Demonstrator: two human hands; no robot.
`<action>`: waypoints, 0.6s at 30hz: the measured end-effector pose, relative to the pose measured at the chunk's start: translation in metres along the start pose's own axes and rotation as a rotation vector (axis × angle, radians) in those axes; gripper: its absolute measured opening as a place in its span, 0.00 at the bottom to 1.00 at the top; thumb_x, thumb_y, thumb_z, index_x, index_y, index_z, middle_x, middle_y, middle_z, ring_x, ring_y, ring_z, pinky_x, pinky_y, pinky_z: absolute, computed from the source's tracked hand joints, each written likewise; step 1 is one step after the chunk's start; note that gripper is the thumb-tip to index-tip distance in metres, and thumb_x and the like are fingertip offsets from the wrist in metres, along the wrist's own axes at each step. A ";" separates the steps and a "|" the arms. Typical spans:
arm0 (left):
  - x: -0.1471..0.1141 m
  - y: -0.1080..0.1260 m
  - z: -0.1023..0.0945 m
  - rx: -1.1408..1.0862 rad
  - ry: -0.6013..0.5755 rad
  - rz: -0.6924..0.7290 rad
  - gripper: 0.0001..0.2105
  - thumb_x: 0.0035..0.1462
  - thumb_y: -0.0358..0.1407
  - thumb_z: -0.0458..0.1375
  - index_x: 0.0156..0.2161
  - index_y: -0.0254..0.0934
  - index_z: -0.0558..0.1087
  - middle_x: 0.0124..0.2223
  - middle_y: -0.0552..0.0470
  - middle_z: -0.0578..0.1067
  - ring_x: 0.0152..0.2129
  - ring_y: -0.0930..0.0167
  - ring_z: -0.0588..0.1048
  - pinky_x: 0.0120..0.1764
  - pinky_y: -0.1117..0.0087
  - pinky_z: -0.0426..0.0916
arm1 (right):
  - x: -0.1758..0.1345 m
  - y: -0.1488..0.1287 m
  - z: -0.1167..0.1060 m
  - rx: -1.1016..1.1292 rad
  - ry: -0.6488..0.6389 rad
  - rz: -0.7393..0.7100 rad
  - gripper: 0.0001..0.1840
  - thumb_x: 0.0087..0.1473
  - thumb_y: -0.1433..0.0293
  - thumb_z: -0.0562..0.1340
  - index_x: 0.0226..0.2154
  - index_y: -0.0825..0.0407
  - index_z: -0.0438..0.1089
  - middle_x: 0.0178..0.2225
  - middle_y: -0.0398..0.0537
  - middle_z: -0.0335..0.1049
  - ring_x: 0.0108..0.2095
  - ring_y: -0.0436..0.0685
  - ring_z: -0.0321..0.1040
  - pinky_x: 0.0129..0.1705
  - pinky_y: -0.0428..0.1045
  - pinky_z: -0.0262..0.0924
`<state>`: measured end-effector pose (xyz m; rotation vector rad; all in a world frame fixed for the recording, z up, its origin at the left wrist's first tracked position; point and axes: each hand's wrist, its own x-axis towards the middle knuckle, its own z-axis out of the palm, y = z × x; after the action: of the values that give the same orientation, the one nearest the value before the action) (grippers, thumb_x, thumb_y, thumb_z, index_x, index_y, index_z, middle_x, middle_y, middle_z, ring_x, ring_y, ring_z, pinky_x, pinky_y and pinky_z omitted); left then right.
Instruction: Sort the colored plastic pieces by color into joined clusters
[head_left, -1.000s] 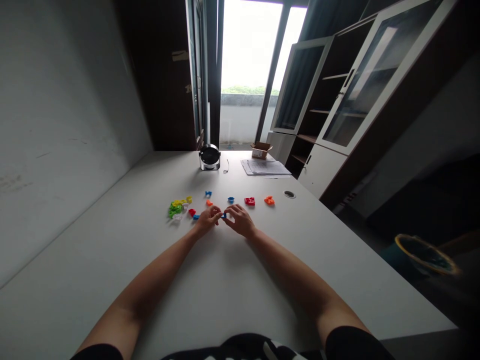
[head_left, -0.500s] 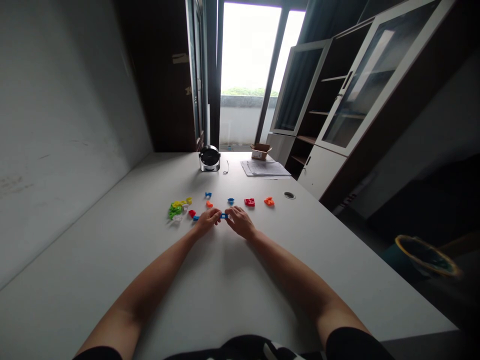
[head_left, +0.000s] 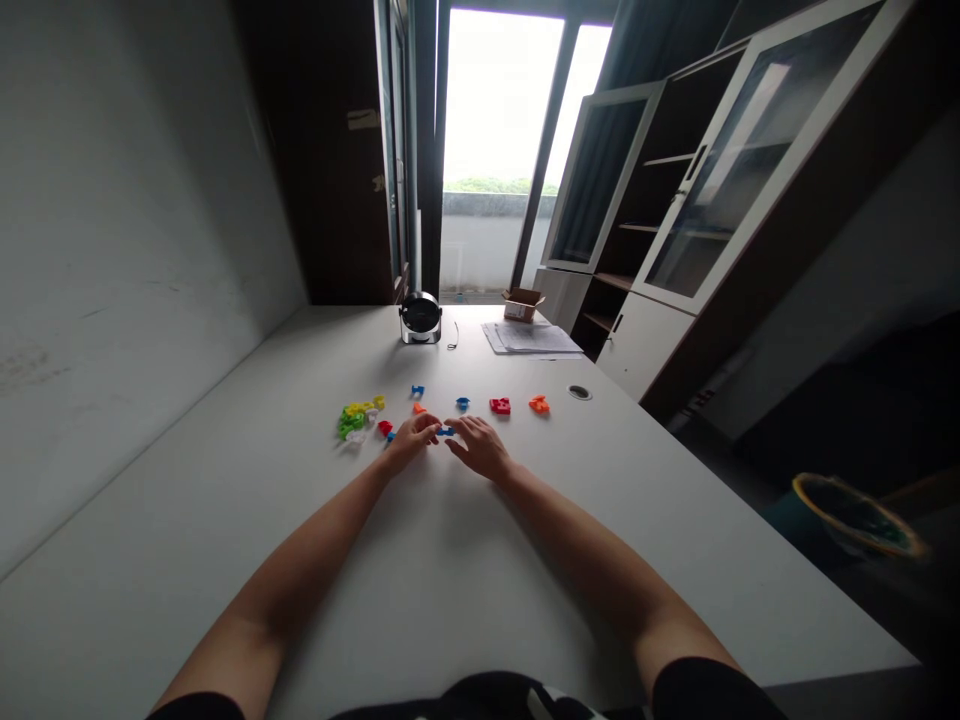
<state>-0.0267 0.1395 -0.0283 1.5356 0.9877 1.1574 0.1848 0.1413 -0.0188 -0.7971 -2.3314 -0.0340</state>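
Between my hands, just off the table, is a small blue plastic building piece (head_left: 445, 431). My left hand (head_left: 412, 440) pinches its left end between thumb and fingertips. On the other side, my right hand (head_left: 480, 446) has thumb and fingers apart around the piece's right end; whether a fingertip touches it is too small to tell. Beside the left hand lie a red piece (head_left: 385, 428) and another blue piece (head_left: 391, 437), partly covered by the hand. An orange piece (head_left: 418, 408) sits just behind the left fingers, and a blue piece (head_left: 463, 402) lies beyond the right fingers.
A pile of green pieces (head_left: 349, 424), with yellow and white ones, lies left. Red (head_left: 500, 406) and orange (head_left: 539, 404) assemblies lie right; a blue piece (head_left: 418, 390) lies farther back. Behind stand a round black device (head_left: 420, 318), papers (head_left: 536, 339) and a cardboard box (head_left: 523, 305).
My right thumb and fingers have spread apart from their pinch on the blue piece. The piece has turned slightly in my left fingers. The other pieces lie where they were.
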 end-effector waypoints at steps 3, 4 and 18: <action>0.000 -0.003 0.000 -0.013 0.005 0.004 0.17 0.57 0.47 0.63 0.42 0.33 0.74 0.36 0.49 0.75 0.28 0.71 0.75 0.33 0.71 0.68 | 0.000 0.001 -0.001 -0.016 0.009 0.024 0.12 0.67 0.63 0.59 0.50 0.50 0.67 0.41 0.51 0.73 0.40 0.60 0.68 0.46 0.54 0.60; 0.000 -0.004 0.000 -0.010 -0.002 0.006 0.17 0.56 0.46 0.63 0.42 0.33 0.74 0.37 0.49 0.76 0.29 0.71 0.75 0.34 0.71 0.68 | 0.000 0.002 -0.002 -0.019 0.010 0.020 0.11 0.67 0.64 0.58 0.49 0.50 0.68 0.40 0.51 0.73 0.40 0.59 0.68 0.45 0.54 0.60; -0.001 0.003 0.002 0.012 -0.030 -0.019 0.20 0.61 0.49 0.57 0.44 0.31 0.75 0.34 0.47 0.77 0.26 0.71 0.75 0.31 0.71 0.68 | 0.001 0.001 -0.002 0.016 0.035 -0.057 0.10 0.67 0.70 0.57 0.49 0.48 0.69 0.43 0.51 0.71 0.44 0.59 0.67 0.46 0.55 0.64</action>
<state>-0.0245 0.1374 -0.0261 1.5457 0.9893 1.1143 0.1859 0.1423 -0.0167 -0.7162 -2.3182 -0.0543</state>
